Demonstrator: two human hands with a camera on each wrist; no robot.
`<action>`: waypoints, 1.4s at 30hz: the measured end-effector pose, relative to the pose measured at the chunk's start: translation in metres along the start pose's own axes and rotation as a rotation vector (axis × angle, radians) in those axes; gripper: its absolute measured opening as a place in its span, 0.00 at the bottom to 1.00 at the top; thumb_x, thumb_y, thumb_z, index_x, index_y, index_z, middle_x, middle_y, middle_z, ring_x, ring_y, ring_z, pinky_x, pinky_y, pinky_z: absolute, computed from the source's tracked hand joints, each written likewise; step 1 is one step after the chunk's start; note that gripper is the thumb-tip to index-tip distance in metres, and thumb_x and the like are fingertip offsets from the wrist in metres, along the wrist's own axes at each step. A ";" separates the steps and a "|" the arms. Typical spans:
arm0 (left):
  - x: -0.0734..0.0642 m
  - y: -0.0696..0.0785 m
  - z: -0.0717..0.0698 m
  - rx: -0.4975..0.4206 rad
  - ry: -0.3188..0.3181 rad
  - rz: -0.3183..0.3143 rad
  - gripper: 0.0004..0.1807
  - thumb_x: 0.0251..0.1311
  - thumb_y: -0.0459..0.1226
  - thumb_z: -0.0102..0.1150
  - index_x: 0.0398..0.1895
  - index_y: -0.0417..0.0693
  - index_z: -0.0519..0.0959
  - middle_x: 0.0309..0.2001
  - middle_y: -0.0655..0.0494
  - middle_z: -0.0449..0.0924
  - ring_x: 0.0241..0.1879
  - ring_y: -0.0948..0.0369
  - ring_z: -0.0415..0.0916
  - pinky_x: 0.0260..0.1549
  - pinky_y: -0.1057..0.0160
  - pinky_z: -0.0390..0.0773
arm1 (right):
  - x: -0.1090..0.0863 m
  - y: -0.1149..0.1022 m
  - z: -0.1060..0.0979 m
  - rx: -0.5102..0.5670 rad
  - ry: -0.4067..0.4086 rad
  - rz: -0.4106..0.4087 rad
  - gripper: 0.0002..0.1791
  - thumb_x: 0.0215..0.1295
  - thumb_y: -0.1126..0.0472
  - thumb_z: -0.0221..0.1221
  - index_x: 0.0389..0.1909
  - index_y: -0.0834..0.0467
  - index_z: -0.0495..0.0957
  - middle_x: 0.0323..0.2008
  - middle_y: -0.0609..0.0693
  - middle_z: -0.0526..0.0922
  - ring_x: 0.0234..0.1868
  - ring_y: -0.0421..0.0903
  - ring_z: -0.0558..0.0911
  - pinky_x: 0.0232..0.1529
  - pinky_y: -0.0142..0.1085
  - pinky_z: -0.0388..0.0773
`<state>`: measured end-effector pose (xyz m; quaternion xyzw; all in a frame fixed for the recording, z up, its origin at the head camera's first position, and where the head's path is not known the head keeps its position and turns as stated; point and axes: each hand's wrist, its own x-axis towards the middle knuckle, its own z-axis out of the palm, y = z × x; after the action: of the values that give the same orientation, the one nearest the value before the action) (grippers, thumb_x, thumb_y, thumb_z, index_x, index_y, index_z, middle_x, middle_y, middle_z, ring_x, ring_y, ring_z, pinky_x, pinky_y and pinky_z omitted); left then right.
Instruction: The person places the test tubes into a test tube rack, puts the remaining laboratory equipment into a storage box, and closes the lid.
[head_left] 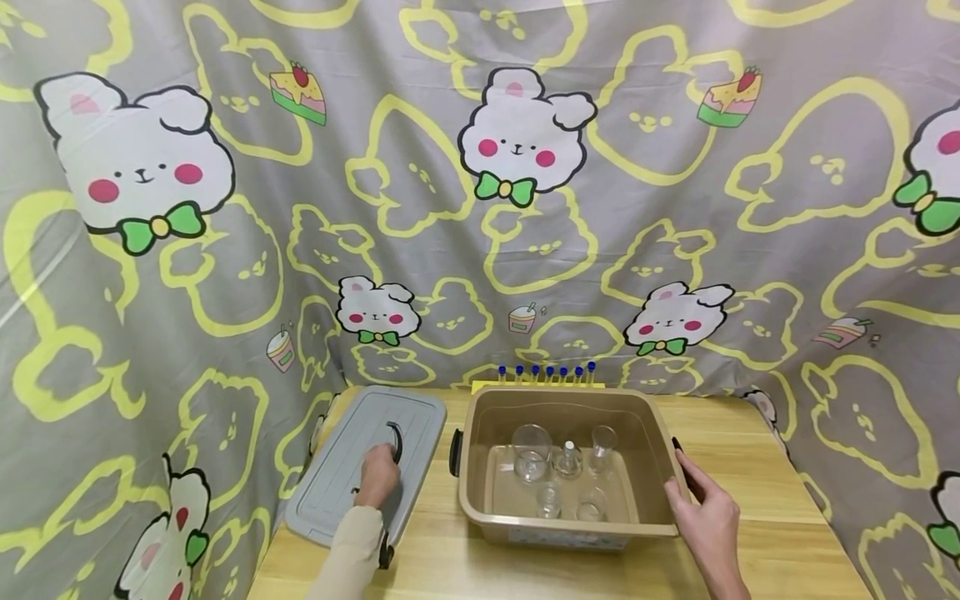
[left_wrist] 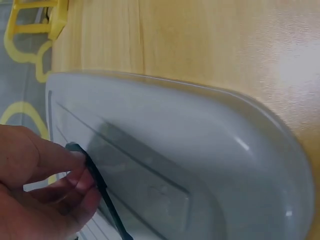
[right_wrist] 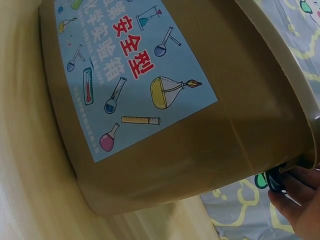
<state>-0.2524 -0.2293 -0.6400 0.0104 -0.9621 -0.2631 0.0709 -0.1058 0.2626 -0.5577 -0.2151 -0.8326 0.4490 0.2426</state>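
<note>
A grey plastic lid (head_left: 337, 467) is at the left of the table. My left hand (head_left: 377, 477) pinches the dark carry handle (left_wrist: 107, 195) on top of it, between thumb and fingers in the left wrist view. A brown plastic box (head_left: 562, 537) stands uncovered to the right of the lid. At its right end my right hand (head_left: 705, 508) grips the side, the thumb near the rim and the fingers around the black latch (right_wrist: 275, 180). Inside the box several pieces of clear glassware stand apart, among them a large round vessel (head_left: 531, 454) and a small white-capped bottle (head_left: 568, 460).
Behind the box a yellow rack (head_left: 480, 386) holds several blue-capped tubes (head_left: 550, 372). A blue label (right_wrist: 135, 75) with chemistry drawings covers part of the box's front. Patterned grey curtains (head_left: 420, 250) enclose the wooden table (head_left: 750, 467) at the back and sides.
</note>
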 end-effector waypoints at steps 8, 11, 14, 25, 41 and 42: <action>0.006 0.005 0.004 0.060 -0.025 -0.031 0.05 0.47 0.20 0.57 0.22 0.36 0.75 0.26 0.39 0.79 0.32 0.36 0.81 0.30 0.40 0.81 | 0.001 0.000 -0.002 -0.022 -0.017 0.014 0.24 0.62 0.65 0.64 0.60 0.54 0.84 0.49 0.59 0.87 0.52 0.36 0.79 0.43 0.09 0.65; 0.007 0.004 0.005 0.060 -0.033 -0.058 0.05 0.49 0.21 0.56 0.24 0.36 0.75 0.26 0.39 0.79 0.31 0.37 0.81 0.29 0.40 0.81 | 0.001 0.000 -0.002 -0.021 -0.018 0.004 0.24 0.62 0.65 0.64 0.60 0.55 0.84 0.49 0.59 0.86 0.55 0.48 0.80 0.43 0.08 0.64; 0.005 0.001 0.005 0.052 -0.031 -0.077 0.06 0.50 0.21 0.56 0.24 0.37 0.76 0.27 0.39 0.79 0.32 0.37 0.81 0.29 0.41 0.81 | 0.001 -0.001 -0.001 -0.016 -0.020 -0.007 0.24 0.61 0.66 0.64 0.60 0.56 0.83 0.49 0.60 0.86 0.56 0.54 0.80 0.43 0.07 0.62; 0.000 -0.001 0.004 0.054 0.020 -0.095 0.09 0.50 0.22 0.57 0.20 0.42 0.73 0.24 0.44 0.79 0.31 0.41 0.80 0.26 0.43 0.79 | 0.000 0.000 -0.003 0.006 -0.023 0.002 0.23 0.62 0.65 0.65 0.60 0.55 0.84 0.49 0.60 0.86 0.53 0.41 0.80 0.43 0.08 0.64; -0.005 -0.003 -0.005 0.015 0.091 -0.071 0.11 0.53 0.20 0.51 0.21 0.39 0.80 0.27 0.38 0.82 0.31 0.37 0.82 0.28 0.40 0.79 | 0.000 0.000 -0.001 -0.007 -0.022 -0.004 0.24 0.61 0.66 0.65 0.60 0.56 0.84 0.48 0.60 0.86 0.52 0.41 0.80 0.43 0.08 0.64; -0.005 -0.003 -0.006 0.017 0.086 -0.075 0.11 0.53 0.20 0.51 0.23 0.38 0.81 0.28 0.38 0.82 0.31 0.38 0.82 0.28 0.40 0.80 | 0.000 0.000 -0.001 -0.007 -0.022 -0.007 0.24 0.61 0.66 0.65 0.60 0.56 0.84 0.48 0.60 0.86 0.53 0.45 0.81 0.43 0.08 0.65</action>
<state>-0.2463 -0.2346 -0.6366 0.0581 -0.9593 -0.2568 0.1021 -0.1056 0.2633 -0.5571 -0.2080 -0.8374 0.4478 0.2344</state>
